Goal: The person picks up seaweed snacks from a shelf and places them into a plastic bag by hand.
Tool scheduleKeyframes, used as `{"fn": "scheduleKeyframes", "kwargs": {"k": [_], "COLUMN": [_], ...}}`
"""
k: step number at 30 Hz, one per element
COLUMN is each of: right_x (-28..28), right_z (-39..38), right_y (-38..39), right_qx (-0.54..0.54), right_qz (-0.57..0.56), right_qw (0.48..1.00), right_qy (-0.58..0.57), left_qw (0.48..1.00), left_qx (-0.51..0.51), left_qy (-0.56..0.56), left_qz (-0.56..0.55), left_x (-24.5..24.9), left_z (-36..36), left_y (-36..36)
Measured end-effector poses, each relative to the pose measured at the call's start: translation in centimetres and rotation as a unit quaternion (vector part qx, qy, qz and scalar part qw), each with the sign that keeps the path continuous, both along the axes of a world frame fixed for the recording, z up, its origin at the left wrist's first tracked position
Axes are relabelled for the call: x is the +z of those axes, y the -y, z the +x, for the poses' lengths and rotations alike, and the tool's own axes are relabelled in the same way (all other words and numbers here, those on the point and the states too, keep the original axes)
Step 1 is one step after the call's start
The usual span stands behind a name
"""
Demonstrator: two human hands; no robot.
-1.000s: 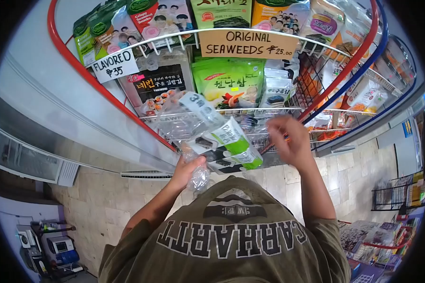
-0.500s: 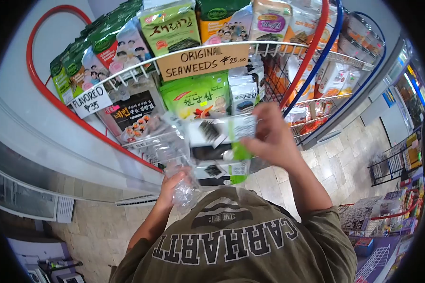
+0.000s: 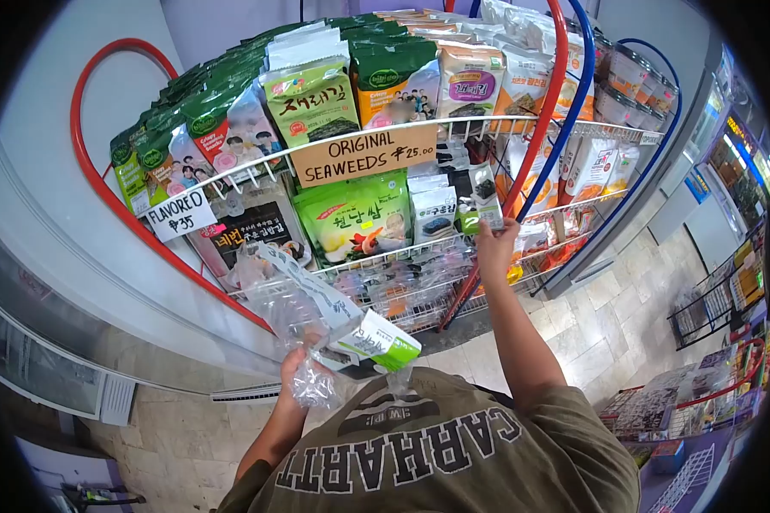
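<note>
My left hand (image 3: 293,376) is closed round a crumpled clear plastic bag (image 3: 269,303) in front of my shirt. From the bag's mouth sticks out a white and green seaweed pack (image 3: 381,338), tilted. My right hand (image 3: 496,248) reaches up to the rack's middle shelf. Its fingers pinch the lower edge of a small black, white and green seaweed pack (image 3: 481,195), which stands among other packs there. To the left of that pack are white seaweed packs (image 3: 435,209) and a large green pouch (image 3: 355,214).
The wire rack (image 3: 385,265) has red and blue tube frames. A card sign (image 3: 364,154) hangs on its top shelf, which is crowded with green snack packs (image 3: 312,98). Round plastic tubs (image 3: 629,73) are stacked at right. Other racks (image 3: 719,295) stand farther right on the tiled floor.
My right hand has moved from the packs near the bag up to the middle shelf, where it grips a pack. The pack in the bag has tilted. The view has shifted upward.
</note>
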State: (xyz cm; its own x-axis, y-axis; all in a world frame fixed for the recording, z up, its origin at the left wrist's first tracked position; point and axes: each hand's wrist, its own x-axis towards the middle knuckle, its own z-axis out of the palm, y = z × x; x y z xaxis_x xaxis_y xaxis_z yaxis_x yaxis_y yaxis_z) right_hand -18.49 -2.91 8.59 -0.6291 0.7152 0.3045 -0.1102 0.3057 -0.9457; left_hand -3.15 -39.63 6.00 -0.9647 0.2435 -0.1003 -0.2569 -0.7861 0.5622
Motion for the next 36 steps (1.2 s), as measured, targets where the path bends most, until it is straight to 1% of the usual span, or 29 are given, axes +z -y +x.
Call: {"fn": "scheduleKeyframes", "kwargs": {"k": [1,2,3,4,5,6,7,8,9,10,11,13,15,17,18,19,21,22,23,25,27,29,30,32,33,35,36], "right_x": [-0.5,-1.0,-1.3,0.4,1.4,-2.2,-1.1,1.2,2.8,3.4,3.5,3.9,5.0,5.8,6.6,6.7,7.4,8.7,9.6,10.6,10.7,11.7,11.1,9.9,9.5,10.9,9.9], "right_z": [-0.9,-1.6,-1.9,-1.3,-1.2,-3.5,-3.0,-1.8,-1.1,-1.2,-1.5,-1.9,-2.0,-3.2,-3.7,-4.4,-6.1,-6.9,-7.4,-8.0,-8.8,-8.9,-9.5,-10.2,-10.7,-10.2,-11.2], "right_y": [0.6,0.8,0.4,0.5,0.4,-1.6,-1.2,-0.3,0.1,-0.1,-0.3,-0.2,-0.2,-1.0,-1.2,-1.5,-2.6,-2.5,-2.5,-2.5,-1.9,-0.7,-0.9,-1.1,-1.4,-1.2,-2.0], "right_qx": [0.029,0.060,0.059,0.068,0.076,0.031,0.030,0.026,0.021,0.033,0.032,-0.011,-0.001,0.046,0.076,0.079,0.107,0.148,0.150,0.231,0.244,0.211,0.214,0.169,0.177,0.192,0.182], "right_qz": [-0.103,-0.205,-0.207,-0.138,-0.067,0.131,0.130,0.219,0.306,0.309,0.307,0.397,0.411,0.517,0.540,0.540,0.683,0.714,0.714,0.734,0.733,0.680,0.682,0.731,0.732,0.729,0.735], "right_qw": [0.994,0.977,0.976,0.986,0.985,0.977,0.977,0.951,0.915,0.905,0.906,0.888,0.881,0.840,0.818,0.817,0.715,0.662,0.661,0.604,0.598,0.593,0.592,0.612,0.609,0.594,0.600], "right_qy": [-0.011,-0.021,-0.023,0.058,0.140,0.168,0.169,0.218,0.264,0.290,0.290,0.232,0.234,0.159,0.183,0.185,0.102,0.174,0.173,0.209,0.213,0.375,0.371,0.251,0.247,0.279,0.258], "left_qw": [1.000,0.999,0.998,0.995,0.995,0.998,1.000,1.000,0.999,0.996,0.996,0.989,0.993,0.996,0.997,0.998,0.998,0.997,0.997,0.999,0.999,0.999,0.999,0.999,0.999,0.997,0.998], "left_qx": [-0.002,-0.024,-0.045,-0.079,-0.080,-0.048,-0.017,-0.019,-0.041,-0.061,-0.062,-0.093,-0.077,-0.059,-0.060,-0.061,-0.058,-0.056,-0.054,-0.044,-0.038,-0.030,-0.023,-0.005,0.013,0.039,0.041], "left_qy": [-0.003,-0.018,-0.032,-0.024,-0.026,-0.010,0.006,0.009,-0.002,-0.014,-0.014,-0.052,-0.042,-0.031,-0.023,-0.014,-0.017,-0.021,-0.021,-0.008,-0.014,-0.022,-0.024,-0.021,-0.014,-0.001,0.006], "left_qz": [-0.004,0.013,0.030,0.056,0.055,0.033,0.010,0.009,0.032,0.055,0.054,0.099,0.077,0.056,0.042,0.027,0.035,0.042,0.042,0.020,0.001,-0.019,-0.028,-0.035,-0.046,-0.060,-0.054], "left_x": [0.1,0.0,-0.3,-1.2,-1.2,-1.3,-1.4,-1.8,-2.6,-3.1,-3.6,-3.9,-3.8,-3.4,-3.1,-3.0,-3.0,-3.1,-2.7,-2.0,-1.9,-1.7,-1.7,-1.4,-1.2,-0.8,-0.8], "left_z": [-0.2,0.0,0.2,0.2,0.3,0.4,0.7,0.8,0.6,0.3,0.2,0.1,0.3,0.5,0.5,0.7,0.7,0.8,0.8,1.1,1.5,1.9,2.1,3.1,3.6,4.2,4.6], "left_y": [0.1,0.3,0.5,1.3,1.2,1.1,1.0,1.3,1.9,2.1,2.2,2.5,2.5,2.3,2.2,2.2,2.0,1.9,1.6,1.1,0.8,0.6,0.6,-0.2,-0.6,-1.7,-2.2]}}
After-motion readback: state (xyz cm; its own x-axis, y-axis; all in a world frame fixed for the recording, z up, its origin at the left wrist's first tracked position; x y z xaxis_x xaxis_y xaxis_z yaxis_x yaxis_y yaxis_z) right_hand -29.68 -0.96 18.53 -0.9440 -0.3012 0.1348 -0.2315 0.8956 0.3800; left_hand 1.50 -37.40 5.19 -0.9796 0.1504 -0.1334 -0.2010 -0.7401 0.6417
